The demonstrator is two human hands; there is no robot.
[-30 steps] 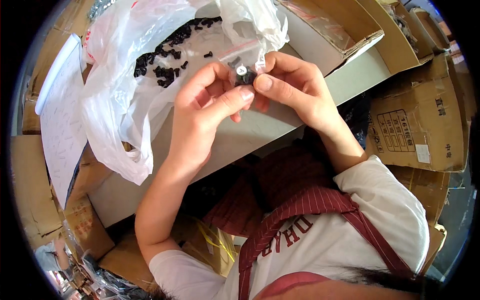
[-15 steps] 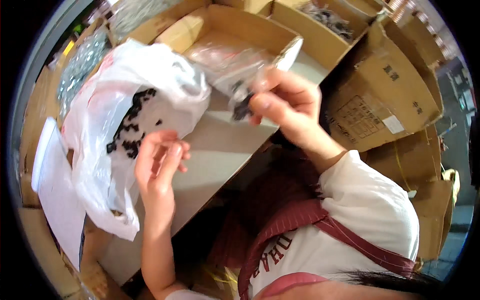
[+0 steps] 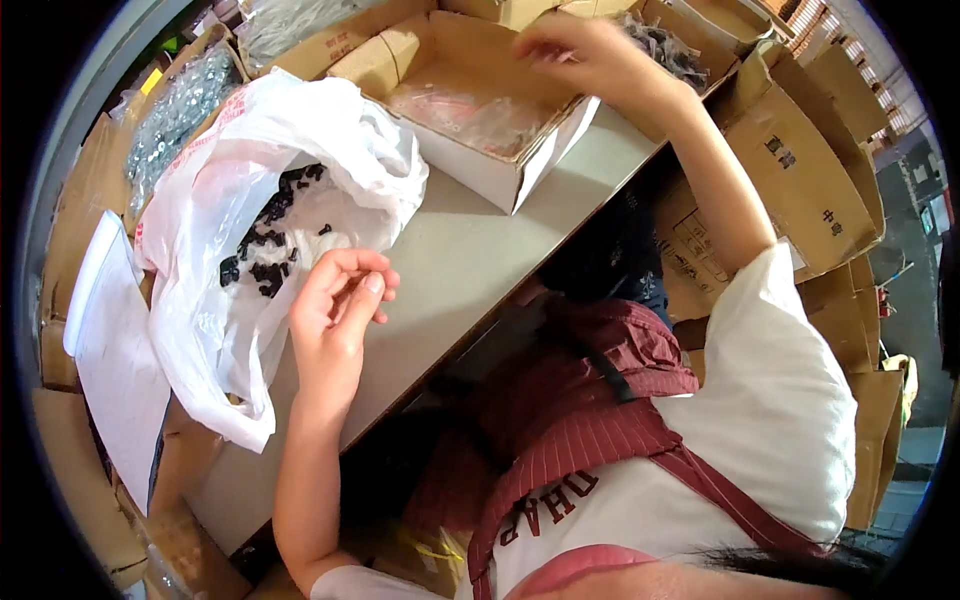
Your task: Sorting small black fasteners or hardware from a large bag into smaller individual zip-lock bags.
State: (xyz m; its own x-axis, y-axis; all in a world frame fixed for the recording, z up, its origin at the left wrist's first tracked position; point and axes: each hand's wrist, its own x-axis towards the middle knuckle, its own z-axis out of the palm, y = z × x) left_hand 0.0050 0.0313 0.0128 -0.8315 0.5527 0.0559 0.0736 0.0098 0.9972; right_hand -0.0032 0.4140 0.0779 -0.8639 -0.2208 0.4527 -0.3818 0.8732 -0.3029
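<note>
My left hand [image 3: 340, 300] is at the right edge of a white plastic bag [image 3: 210, 230], fingers curled and thumb pressed toward them. What it holds, if anything, is hidden. Inside the bag's mouth lie several small black parts [image 3: 268, 238]. My right hand [image 3: 590, 60] reaches over the back right rim of a cardboard box [image 3: 475, 170], blurred by motion. Its fingers look stretched out, with nothing visible in them. Clear plastic bags [image 3: 465, 115] lie flat in that box.
Beside it at the back right, another box holds dark bagged pieces [image 3: 668, 50]. A box of shiny clear packets [image 3: 180, 110] stands at the far left, with white paper [image 3: 115, 370] nearer. Large cardboard cartons [image 3: 790, 180] stand at the right, past the table's edge.
My right hand has moved up and away over the boxes; the small clear bag with dark parts is no longer seen in it. My left hand has shifted slightly right, still curled.
</note>
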